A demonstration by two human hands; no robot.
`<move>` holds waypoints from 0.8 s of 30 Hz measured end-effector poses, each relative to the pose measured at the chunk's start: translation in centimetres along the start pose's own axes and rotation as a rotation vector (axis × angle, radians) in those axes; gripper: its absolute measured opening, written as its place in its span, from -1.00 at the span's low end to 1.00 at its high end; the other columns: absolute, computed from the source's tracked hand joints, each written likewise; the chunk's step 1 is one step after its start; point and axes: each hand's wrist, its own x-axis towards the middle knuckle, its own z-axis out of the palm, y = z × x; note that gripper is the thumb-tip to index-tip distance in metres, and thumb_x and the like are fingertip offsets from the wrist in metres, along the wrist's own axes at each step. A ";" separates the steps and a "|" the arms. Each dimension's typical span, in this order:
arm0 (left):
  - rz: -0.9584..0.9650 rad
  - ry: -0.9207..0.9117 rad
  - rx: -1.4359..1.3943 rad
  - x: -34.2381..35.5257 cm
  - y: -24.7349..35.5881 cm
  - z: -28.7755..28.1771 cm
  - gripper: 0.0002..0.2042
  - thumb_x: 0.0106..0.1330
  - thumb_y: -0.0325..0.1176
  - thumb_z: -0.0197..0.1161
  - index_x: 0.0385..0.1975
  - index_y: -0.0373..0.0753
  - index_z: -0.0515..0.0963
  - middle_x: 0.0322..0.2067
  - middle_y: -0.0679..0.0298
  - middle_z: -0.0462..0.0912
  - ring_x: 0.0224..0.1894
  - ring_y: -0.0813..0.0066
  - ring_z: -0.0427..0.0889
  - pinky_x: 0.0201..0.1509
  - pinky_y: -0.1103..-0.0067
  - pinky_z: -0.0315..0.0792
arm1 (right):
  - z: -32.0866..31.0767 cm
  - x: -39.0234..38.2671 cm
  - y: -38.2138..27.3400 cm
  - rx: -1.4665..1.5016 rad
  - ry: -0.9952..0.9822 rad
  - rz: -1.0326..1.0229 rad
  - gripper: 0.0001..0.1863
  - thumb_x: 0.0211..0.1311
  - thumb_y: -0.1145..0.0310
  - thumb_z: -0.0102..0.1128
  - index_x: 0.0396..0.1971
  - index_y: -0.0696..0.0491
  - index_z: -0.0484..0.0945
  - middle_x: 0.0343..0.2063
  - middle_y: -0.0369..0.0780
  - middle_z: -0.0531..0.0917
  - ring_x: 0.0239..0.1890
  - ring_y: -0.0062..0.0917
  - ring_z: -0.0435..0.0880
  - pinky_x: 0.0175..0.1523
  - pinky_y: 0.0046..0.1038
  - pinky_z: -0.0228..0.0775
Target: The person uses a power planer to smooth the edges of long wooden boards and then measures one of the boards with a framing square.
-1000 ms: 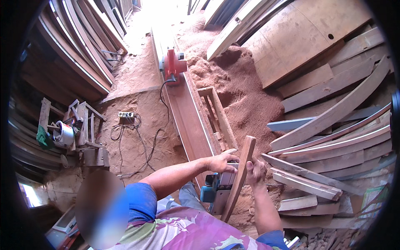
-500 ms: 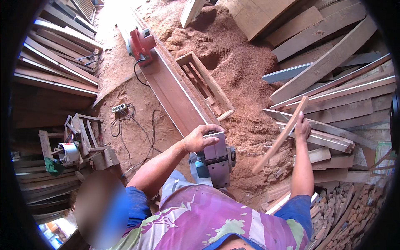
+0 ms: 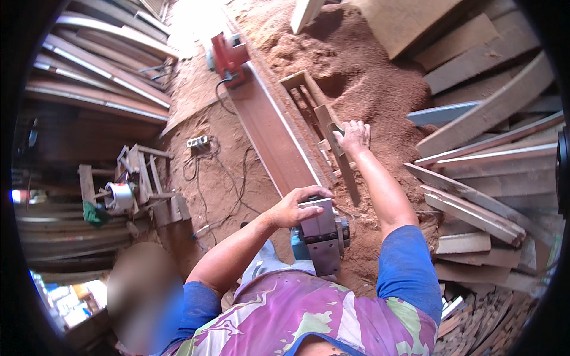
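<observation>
A teal and grey electric planer stands before my body with its flat metal sole facing up. My left hand grips its far end, thumb lying across the edge of the plate and fingers curled over the front. Out ahead and to the right, my right hand is closed around a slim wooden strip. The strip slants beside the long workbench board, apart from the planer, partly in front of an open wooden frame. Fingers on the strip's underside are hidden.
A red power tool sits on the far part of the long board. Sawdust is heaped to its right. Stacked planks line the right side. A power strip with trailing cords lies left on the floor.
My right hand has swung left and away from me with the wooden strip, from beside the right-hand planks to near the board. My left hand stays on the planer. The view has shifted.
</observation>
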 end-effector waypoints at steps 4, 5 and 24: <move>0.105 0.032 0.010 -0.7 -0.8 -0.1 -0.62 0.16 -0.34 0.25 -0.02 -0.29 0.48 -0.09 0.21 0.58 0.02 0.49 0.48 0.17 0.51 0.31 | 4.0 -1.3 -0.7 0.031 -0.061 -0.159 -0.35 0.00 0.19 0.30 0.14 0.02 0.36 0.13 -0.08 0.37 0.18 -0.20 0.31 0.28 -0.20 0.09; 0.122 0.027 0.020 -0.7 -1.1 -0.1 -0.61 0.17 -0.33 0.25 0.00 -0.30 0.47 -0.07 0.21 0.57 0.05 0.47 0.47 0.19 0.49 0.30 | 4.2 -2.0 -0.5 0.125 -0.052 -0.180 -0.35 -0.01 0.22 0.30 0.15 0.03 0.36 0.14 -0.06 0.36 0.19 -0.18 0.29 0.31 -0.21 0.07; 0.148 0.483 -0.393 -2.5 -5.5 -1.4 -0.73 0.21 -0.28 0.22 -0.17 -0.29 0.59 -0.28 0.34 0.62 -0.14 0.63 0.51 0.05 0.60 0.36 | -0.6 -24.0 -5.6 1.384 -0.395 0.494 -0.69 0.27 0.25 -0.01 -0.11 0.11 0.53 -0.26 -0.25 0.62 -0.26 -0.58 0.58 -0.15 -0.49 0.44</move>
